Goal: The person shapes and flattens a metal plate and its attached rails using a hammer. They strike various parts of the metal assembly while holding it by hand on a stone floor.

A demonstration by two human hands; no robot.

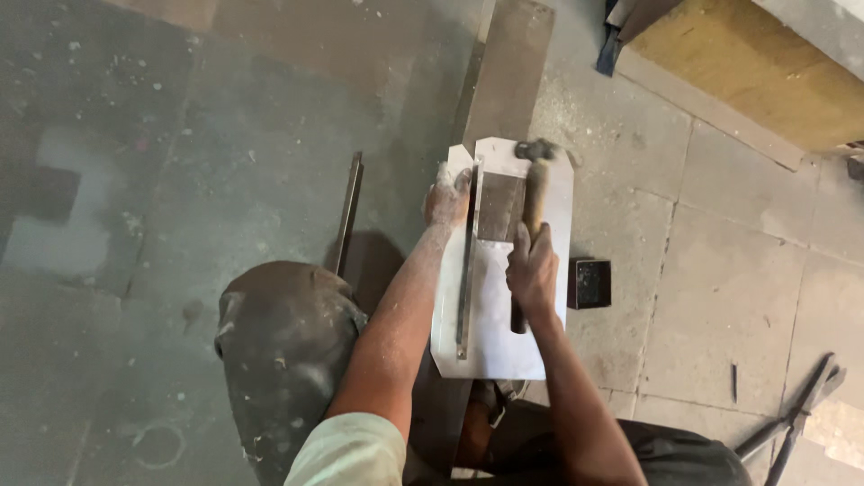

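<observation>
A pale sheet-metal plate (495, 333) with clipped corners lies on the floor in front of me. A long flat steel bar (466, 279) rests along its left part. My left hand (447, 198), dusted white, presses down on the bar's far end at the plate's left edge. My right hand (533, 270) grips the wooden handle of a hammer (536, 193). The hammer's dark head rests near the plate's far edge. A darker square patch (499, 207) shows on the plate between my hands.
A small black square block (590, 283) sits just right of the plate. A long steel strip (347, 211) lies to the left, a wide metal plate (508, 67) beyond. Tongs-like tools (796, 414) lie at lower right. A yellowish slab (747, 63) stands at upper right.
</observation>
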